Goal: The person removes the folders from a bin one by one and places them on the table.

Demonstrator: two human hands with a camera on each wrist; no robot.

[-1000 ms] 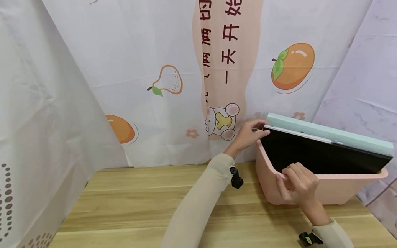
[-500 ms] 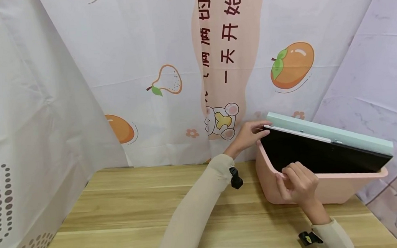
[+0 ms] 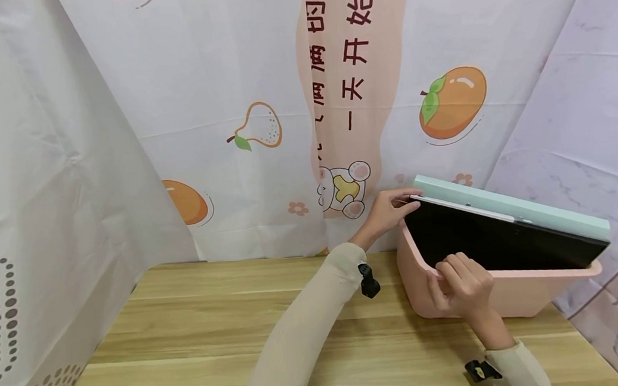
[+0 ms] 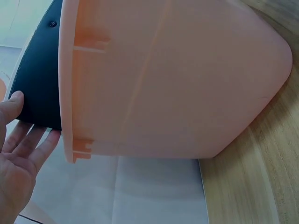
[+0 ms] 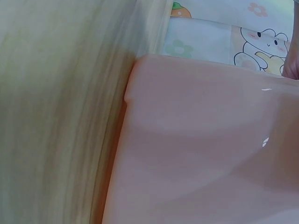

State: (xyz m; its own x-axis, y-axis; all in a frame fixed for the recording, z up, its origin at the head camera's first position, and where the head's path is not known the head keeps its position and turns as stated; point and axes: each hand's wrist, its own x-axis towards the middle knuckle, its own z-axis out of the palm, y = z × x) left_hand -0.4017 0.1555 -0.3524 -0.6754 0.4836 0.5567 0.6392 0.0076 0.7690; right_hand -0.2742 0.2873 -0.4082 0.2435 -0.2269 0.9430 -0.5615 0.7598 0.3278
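Note:
A pink plastic bin (image 3: 531, 294) stands at the right of the table. Tilted inside it is a flat black panel (image 3: 484, 237) with a pale top edge. Behind that leans a light teal slab-like thing (image 3: 514, 205), its lower part hidden. My left hand (image 3: 385, 211) pinches the panel's upper left corner; in the left wrist view the thumb lies on the black face (image 4: 42, 70) and the other fingers are at its side edge. Around the bin's near rim, at its left end, my right hand (image 3: 466, 283) curls. The right wrist view shows mostly bin wall (image 5: 196, 121).
The wooden table (image 3: 189, 333) spreads to the left of the bin. A printed cloth (image 3: 244, 191) with fruit and lettering hangs behind it, and more cloths (image 3: 568, 133) hang at the sides.
Both hands, the bin and the black panel stay in nearly the same place. The whole head view shifts very slightly; nothing is let go or taken hold of.

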